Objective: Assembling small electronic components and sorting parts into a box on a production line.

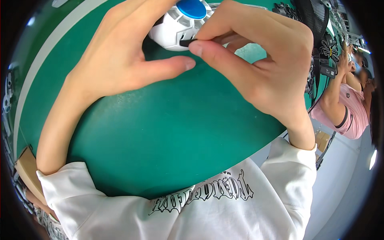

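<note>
Fitting step in hand, apparently: small black part [187,42] pinched between thumb and forefinger of right hand [264,68], pressed at the lower edge of a white round vented housing with a blue cap [180,22]. Housing steadied at the far side of the green worktop [160,132], near the picture's top, by left hand [120,60], fingers wrapped over it, thumb stretched out beneath. Next move likely needing fine alignment and gentle push, housing kept from turning. Co-worker in pink [352,112] well apart at right.

A green table [160,132] fills the view; a co-worker in pink [352,112] sits right; possibly cardboard [28,168] at left.
</note>
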The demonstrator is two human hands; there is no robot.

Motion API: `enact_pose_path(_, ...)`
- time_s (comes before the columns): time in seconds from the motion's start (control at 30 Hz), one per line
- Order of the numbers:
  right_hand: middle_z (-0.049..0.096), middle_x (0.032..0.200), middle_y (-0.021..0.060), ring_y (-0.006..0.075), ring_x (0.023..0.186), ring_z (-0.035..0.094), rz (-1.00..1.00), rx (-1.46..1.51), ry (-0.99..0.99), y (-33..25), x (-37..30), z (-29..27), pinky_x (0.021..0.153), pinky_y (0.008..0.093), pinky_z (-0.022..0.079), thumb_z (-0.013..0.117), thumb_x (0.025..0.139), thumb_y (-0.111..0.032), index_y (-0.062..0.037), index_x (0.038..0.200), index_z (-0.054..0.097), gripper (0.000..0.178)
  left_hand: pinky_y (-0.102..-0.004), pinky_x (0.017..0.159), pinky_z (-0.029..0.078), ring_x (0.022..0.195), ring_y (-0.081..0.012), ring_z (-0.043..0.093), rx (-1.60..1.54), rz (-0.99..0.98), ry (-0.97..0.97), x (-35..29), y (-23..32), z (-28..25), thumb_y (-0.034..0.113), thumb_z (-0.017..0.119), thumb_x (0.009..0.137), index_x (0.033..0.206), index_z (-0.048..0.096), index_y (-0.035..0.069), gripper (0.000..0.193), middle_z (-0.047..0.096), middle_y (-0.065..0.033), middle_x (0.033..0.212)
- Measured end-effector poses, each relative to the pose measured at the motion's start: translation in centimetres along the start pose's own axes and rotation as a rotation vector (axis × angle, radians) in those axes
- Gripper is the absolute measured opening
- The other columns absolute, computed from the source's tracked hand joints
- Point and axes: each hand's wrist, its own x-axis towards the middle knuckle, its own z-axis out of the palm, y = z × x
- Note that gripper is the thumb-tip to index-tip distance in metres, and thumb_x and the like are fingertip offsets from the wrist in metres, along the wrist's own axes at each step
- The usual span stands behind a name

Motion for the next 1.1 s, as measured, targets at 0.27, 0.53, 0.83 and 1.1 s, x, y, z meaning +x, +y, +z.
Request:
enact_pose_path(0.27,0.061,0.074,0.0077,0.0181,0.068,0.061,0.010,-0.124,-0.014,0.0,0.6,0.1,0.061,0.0278,0.048,0.078,0.072,-0.010,-0.0004,0.090,0.060,0.027,-0.0359,0.082,0.053,0.096,-0.0297,0.067,-0.001,-0.011,-0.026,1.0,0.9,0.0,0.029,0.089,0.065,0.125,0.052,0.000,0.076,0.065,-0.0164,0.106)
enact_pose_path(0.53,0.059,0.079,0.0084,0.0179,0.074,0.058,0.025,-0.079,-0.148,-0.5,2.6,-2.1,0.068,0.0294,0.048,0.082,0.075,-0.018,-0.0009,0.097,0.054,0.039,-0.0354,0.082,0.052,0.095,-0.0287,0.068,-0.075,-0.356,-0.209,3.2,2.7,-0.2,0.037,0.090,0.067,0.113,0.053,0.001,0.069,0.067,-0.0151,0.102)
enact_pose_path(0.83,0.066,0.089,0.0130,0.0260,0.084,0.066,0.024,-0.229,-0.037,1.6,1.4,-0.3,0.073,0.0372,0.053,0.087,0.062,-0.028,0.0000,0.108,0.058,0.062,-0.0352,0.077,0.051,0.087,-0.0299,0.066,0.065,-0.483,0.026,2.2,3.1,2.4,0.022,0.082,0.066,0.112,0.061,-0.002,0.055,0.067,-0.0161,0.100)
enact_pose_path(1.1,0.070,0.084,0.0156,0.0330,0.078,0.071,-0.032,-0.046,-0.026,3.1,0.6,0.1,0.070,0.0445,0.055,0.086,0.059,-0.035,-0.0009,0.103,0.067,0.059,-0.0346,0.076,0.051,0.087,-0.0257,0.066,0.058,-0.469,0.034,2.2,3.1,3.3,0.021,0.080,0.070,0.110,0.061,-0.004,0.051,0.066,-0.0147,0.100)
